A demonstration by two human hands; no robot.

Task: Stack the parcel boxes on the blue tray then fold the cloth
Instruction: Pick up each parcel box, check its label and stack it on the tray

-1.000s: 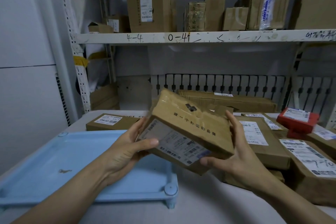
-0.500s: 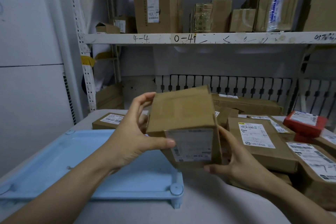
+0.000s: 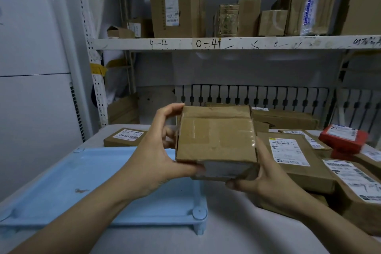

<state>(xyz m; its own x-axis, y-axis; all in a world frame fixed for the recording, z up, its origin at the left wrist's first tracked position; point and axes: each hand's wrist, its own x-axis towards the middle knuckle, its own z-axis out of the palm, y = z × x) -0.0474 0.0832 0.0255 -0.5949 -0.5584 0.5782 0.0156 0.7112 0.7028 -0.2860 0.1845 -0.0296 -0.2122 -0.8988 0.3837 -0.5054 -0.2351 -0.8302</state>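
**Taped parcel held over tray edge, tray not yet loaded**

Both hands grip one small brown cardboard parcel box [image 3: 215,142], sealed w/ clear tape. It's in the air, above the near right part of the pale blue plastic tray [image 3: 68,183], tilted so its top face looks at the camera. Left hand [image 3: 156,163] clamps the left side: thumb under the near edge, fingers curled over the far top corner. Right hand [image 3: 266,179] cups the right side and underside, thumb along the near bottom edge.

Handling, my read: light, since it's held up w/o strain; stiff corrugated walls, so squeezing opposite sides is safe. Tape patches look slick, bare card gives better purchase, so grip at the edges and corners, not the taped middle. Corners look a bit crushed and wrinkled; not fragile-looking, contents unknown.

Tray is smooth and flat w/ a low rim and round knobs at the corners; nothing on it. More brown label-bearing parcels [image 3: 292,159] are piled to the right on the grey table [image 3: 226,231], a flat red box [image 3: 343,137] among them, and one thin brown parcel [image 3: 125,137] lies beyond the tray. No cloth identifiable.
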